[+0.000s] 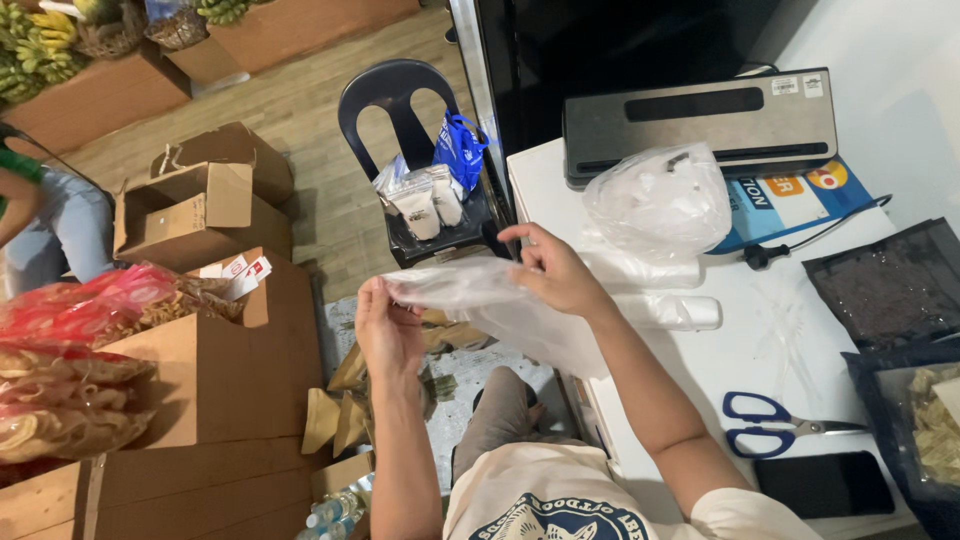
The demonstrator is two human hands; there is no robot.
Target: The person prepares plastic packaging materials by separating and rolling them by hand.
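Both my hands hold one thin clear plastic bag [500, 310] in front of me, beside the white table [690, 370]. My left hand [388, 330] pinches the bag's left end. My right hand [555, 272] grips its upper edge, fingers curled over the film. The bag hangs slack between them and drapes down toward my lap. Just right of my right hand lie a roll of clear bags [665, 312] and a crumpled clear bag [660, 198] on the table.
A grey vacuum sealer [700, 120] sits at the table's far edge. Blue-handled scissors [770, 425], a black phone [825, 485] and dark pouches [890, 285] lie to the right. A black chair [420, 150] holds packets. Cardboard boxes [210, 350] and red snack bags [80, 310] crowd the left; a person sits far left.
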